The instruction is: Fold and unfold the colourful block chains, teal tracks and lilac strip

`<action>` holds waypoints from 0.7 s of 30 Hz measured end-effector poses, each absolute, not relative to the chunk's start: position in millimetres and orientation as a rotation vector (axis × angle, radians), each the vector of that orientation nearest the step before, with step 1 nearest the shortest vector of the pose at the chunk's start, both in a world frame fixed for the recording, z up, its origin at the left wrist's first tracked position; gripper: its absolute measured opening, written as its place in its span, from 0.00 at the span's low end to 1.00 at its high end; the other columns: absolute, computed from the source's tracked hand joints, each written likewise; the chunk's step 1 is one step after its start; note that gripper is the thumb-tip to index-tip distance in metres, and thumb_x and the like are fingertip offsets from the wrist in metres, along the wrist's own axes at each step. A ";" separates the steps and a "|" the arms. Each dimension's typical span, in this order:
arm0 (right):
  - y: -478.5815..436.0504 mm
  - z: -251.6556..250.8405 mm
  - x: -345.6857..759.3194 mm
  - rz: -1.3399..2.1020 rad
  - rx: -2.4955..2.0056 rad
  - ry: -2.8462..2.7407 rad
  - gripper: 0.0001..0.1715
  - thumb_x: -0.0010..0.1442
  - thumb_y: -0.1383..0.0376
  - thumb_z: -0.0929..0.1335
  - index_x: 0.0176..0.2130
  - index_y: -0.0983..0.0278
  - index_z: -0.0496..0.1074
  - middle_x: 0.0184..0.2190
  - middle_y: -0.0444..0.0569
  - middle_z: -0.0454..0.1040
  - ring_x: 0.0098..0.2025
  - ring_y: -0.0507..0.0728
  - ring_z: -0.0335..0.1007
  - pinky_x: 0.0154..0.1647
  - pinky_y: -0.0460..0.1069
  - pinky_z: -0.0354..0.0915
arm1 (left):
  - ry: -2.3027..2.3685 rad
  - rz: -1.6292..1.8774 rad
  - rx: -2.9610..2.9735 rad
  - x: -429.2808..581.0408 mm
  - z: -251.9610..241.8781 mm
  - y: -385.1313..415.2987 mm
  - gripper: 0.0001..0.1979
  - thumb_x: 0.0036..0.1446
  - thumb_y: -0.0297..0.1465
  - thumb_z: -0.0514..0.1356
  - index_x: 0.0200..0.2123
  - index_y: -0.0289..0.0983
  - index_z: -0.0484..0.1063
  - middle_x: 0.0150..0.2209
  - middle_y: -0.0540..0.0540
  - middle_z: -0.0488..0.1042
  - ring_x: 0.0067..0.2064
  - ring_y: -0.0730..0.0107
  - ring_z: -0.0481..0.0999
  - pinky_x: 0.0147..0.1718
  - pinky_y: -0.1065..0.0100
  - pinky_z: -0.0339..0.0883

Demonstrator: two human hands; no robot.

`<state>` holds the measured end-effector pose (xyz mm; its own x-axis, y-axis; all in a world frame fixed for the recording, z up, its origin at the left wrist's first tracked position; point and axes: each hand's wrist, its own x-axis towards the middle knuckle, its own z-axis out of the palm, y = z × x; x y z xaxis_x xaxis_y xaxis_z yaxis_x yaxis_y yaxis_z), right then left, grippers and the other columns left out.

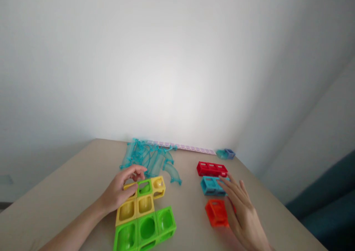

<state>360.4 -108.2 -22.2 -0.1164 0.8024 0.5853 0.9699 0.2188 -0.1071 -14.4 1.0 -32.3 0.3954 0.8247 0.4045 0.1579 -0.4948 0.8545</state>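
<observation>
My left hand point(120, 188) rests at the far left of a joined group of hollow cube blocks. Its fingers curl around a yellow block point(133, 194), which they partly hide. In that group are a green block point(144, 187), more yellow blocks point(127, 211) and a nearer row of bright green blocks point(146, 226). My right hand point(242, 214) has its fingers stretched out over the right end of a blue block row point(210, 186). Its thumb side covers part of an orange block row point(216, 212); contact there is hard to judge. Beyond lies a red block row point(212, 168).
Clear teal tube pieces point(155, 164) lie heaped at the back of the table point(69, 177). A lilac patterned strip point(191, 147) runs along the wall point(172, 58). At the back right corner sits a small purple block point(229, 154) beside a teal piece point(221, 154).
</observation>
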 end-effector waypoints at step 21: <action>-48.7 -31.5 225.9 0.744 -1.333 -1.941 0.10 0.58 0.62 0.66 0.42 0.60 0.70 0.32 0.45 0.73 0.31 0.56 0.68 0.31 0.49 0.64 | 0.945 0.672 1.987 -10.7 -32.0 3.8 0.12 0.56 0.37 0.58 0.34 0.35 0.76 0.31 0.47 0.74 0.35 0.66 0.70 0.33 0.69 0.61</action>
<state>225.9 -48.7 -31.5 -0.2634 0.9438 0.1995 0.5687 0.3190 -0.7582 -10.7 3.8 -32.0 0.5766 0.8089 0.1146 0.3736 -0.3858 0.8436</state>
